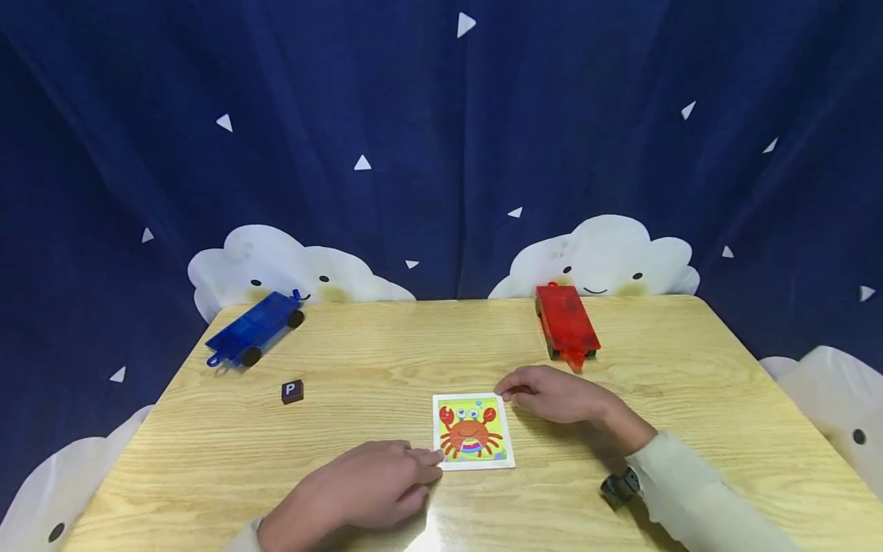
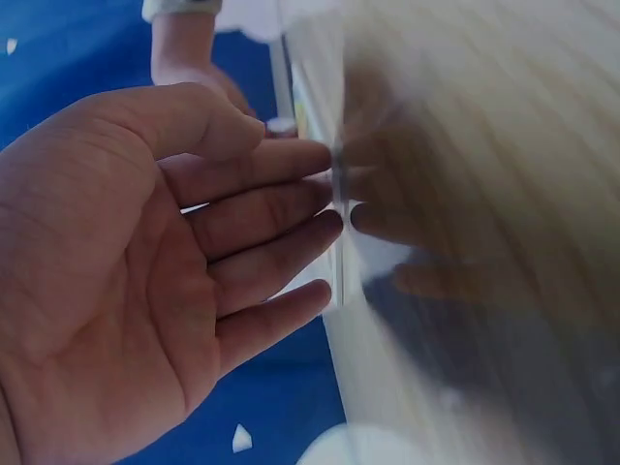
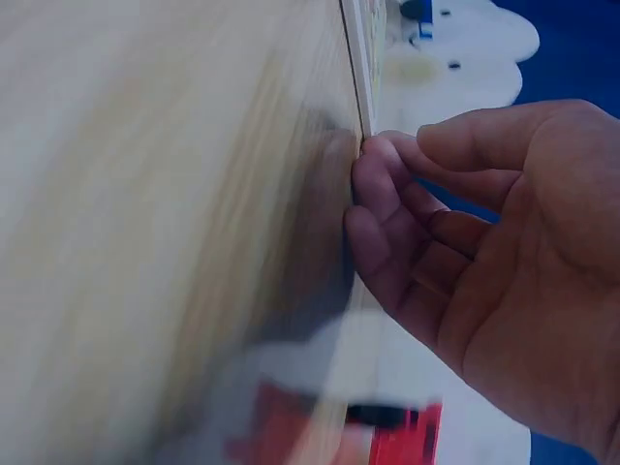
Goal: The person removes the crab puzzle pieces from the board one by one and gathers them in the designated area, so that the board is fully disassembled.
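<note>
A square crab picture panel [image 1: 472, 432] with a white border lies flat on the wooden table in the head view. Its thin edge [image 3: 358, 73] shows in the right wrist view. At its near left corner, my left hand [image 1: 369, 484] touches the border with its fingertips. Those fingers [image 2: 266, 208] are nearly straight in the left wrist view, the thumb lying apart from the panel. My right hand [image 1: 562, 395] has its fingertips against the far right corner. In the right wrist view its fingers [image 3: 373, 242] bend loosely, and the thumb does not close on the panel.
A blue toy wagon [image 1: 255, 328] stands at the table's far left and a red one [image 1: 567, 320] at the far right. Between the blue wagon and my left hand lies a small dark tile [image 1: 293, 391] marked P. A dark blue curtain [image 1: 441, 138] hangs behind the table [image 1: 372, 345].
</note>
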`<state>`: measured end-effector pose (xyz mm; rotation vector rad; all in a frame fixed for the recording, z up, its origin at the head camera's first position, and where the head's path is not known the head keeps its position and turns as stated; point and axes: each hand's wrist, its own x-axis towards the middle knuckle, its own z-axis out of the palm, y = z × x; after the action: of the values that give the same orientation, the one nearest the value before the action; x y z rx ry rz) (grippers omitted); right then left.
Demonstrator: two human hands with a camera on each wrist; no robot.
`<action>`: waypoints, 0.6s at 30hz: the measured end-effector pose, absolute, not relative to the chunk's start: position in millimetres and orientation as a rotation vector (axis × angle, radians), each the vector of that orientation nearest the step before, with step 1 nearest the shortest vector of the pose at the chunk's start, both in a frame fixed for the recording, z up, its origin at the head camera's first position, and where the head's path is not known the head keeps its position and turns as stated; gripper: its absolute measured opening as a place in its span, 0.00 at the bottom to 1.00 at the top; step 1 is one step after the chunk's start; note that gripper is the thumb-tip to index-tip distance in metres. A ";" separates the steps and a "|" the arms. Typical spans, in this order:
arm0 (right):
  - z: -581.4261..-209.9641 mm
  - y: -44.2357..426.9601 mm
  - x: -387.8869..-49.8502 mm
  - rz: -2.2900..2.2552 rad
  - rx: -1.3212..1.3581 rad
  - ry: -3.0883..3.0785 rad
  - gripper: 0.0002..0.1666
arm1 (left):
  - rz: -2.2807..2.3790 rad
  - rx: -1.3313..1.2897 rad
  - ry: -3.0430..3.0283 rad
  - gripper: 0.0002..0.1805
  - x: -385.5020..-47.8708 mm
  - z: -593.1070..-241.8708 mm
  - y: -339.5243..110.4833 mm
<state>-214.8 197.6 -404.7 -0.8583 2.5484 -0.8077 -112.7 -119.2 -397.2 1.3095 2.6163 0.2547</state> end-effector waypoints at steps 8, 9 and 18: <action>-408.3 151.1 -230.4 -0.829 -0.985 2.468 0.15 | 0.470 1.082 2.589 0.14 -120.2 -392.1 -158.0; -409.6 147.5 -231.8 -0.842 -0.988 2.461 0.15 | 0.483 1.067 2.592 0.14 -121.6 -391.7 -161.4; -414.7 126.8 -240.0 -0.926 -0.918 2.403 0.14 | 0.567 0.970 2.614 0.12 -127.6 -392.6 -179.8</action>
<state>-240.0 126.8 -414.7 -0.9177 2.4034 -0.9257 -127.6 -179.8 -392.6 0.9701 2.6135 0.5669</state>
